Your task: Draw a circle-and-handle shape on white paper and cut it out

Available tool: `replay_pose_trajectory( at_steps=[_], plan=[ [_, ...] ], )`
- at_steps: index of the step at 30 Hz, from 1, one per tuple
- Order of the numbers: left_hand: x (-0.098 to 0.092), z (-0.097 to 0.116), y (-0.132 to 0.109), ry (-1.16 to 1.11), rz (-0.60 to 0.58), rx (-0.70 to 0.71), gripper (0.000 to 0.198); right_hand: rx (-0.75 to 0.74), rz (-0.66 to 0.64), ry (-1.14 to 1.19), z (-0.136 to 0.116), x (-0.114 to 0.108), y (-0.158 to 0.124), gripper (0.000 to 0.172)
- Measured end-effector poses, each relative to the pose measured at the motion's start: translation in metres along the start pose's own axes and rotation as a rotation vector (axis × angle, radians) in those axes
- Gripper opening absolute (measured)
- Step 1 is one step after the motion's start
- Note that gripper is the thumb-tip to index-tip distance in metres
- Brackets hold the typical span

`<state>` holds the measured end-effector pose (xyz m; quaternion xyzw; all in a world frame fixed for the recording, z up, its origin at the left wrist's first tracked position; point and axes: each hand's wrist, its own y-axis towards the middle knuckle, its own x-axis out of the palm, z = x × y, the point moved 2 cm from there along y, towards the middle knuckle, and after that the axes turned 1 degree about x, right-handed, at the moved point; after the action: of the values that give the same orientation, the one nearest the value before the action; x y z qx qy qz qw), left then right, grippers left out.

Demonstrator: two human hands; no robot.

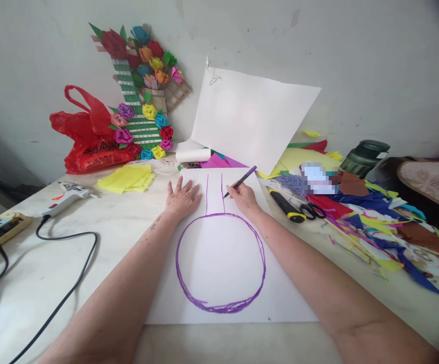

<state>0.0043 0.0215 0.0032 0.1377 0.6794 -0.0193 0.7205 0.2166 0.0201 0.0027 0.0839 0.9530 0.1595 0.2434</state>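
Observation:
A large white sheet of paper (219, 263) lies flat in front of me. On it is a purple outline: a big rounded circle with two upright lines rising from its top. My left hand (182, 198) rests flat on the sheet, fingers spread, left of the two lines. In my right hand (244, 197) is a purple marker pen (244, 179), pinched and tilted to the upper right. Its tip is at the right-hand line, partway up; whether it touches the paper is hard to tell.
Yellow paper sheets (126, 178), a glue gun (65, 199) and a power strip (1, 232) are on the left. A utility knife (286, 205), scissors (312, 210) and coloured scraps (386, 227) lie right. Behind stand a paper-flower craft (143, 116), red bag (90, 136) and white board (253, 111).

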Motion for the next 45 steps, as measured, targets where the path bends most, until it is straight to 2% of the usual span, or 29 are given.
replay_pose_trajectory(
  at_steps=[11, 14, 17, 22, 29, 32, 36, 40, 45],
  plan=[
    [-0.002, 0.000, -0.001, -0.046, -0.009, 0.000, 0.054, 0.026, -0.010, 0.165, 0.005, 0.002, 0.001, 0.026],
    [-0.008, -0.006, 0.001, -0.228, 0.010, -0.109, 0.055, 0.047, -0.011, 0.236, 0.003, 0.001, 0.001, 0.029],
    [-0.014, -0.015, 0.001, -0.390, 0.088, -0.223, 0.059, 0.062, -0.020, 0.335, 0.001, 0.000, 0.001, 0.031],
    [-0.013, -0.021, 0.000, -0.462, 0.163, -0.190, 0.059, 0.077, -0.013, 0.401, 0.002, -0.002, 0.002, 0.032],
    [-0.008, -0.023, 0.005, -0.543, 0.151, -0.160, 0.059, 0.105, 0.003, 0.413, 0.004, -0.002, 0.002, 0.031],
    [-0.006, -0.021, 0.006, -0.491, 0.094, -0.147, 0.057, 0.102, 0.014, 0.403, 0.003, -0.002, 0.002, 0.029],
    [-0.005, -0.014, 0.005, -0.296, 0.054, -0.043, 0.053, 0.097, 0.023, 0.416, 0.001, -0.002, 0.001, 0.027],
    [-0.005, -0.007, 0.001, -0.132, -0.004, 0.005, 0.053, 0.108, 0.012, 0.455, 0.000, -0.002, 0.001, 0.024],
    [-0.003, -0.004, -0.001, -0.054, -0.014, 0.026, 0.054, 0.154, -0.032, 0.486, -0.006, -0.004, 0.004, 0.024]
  ],
)
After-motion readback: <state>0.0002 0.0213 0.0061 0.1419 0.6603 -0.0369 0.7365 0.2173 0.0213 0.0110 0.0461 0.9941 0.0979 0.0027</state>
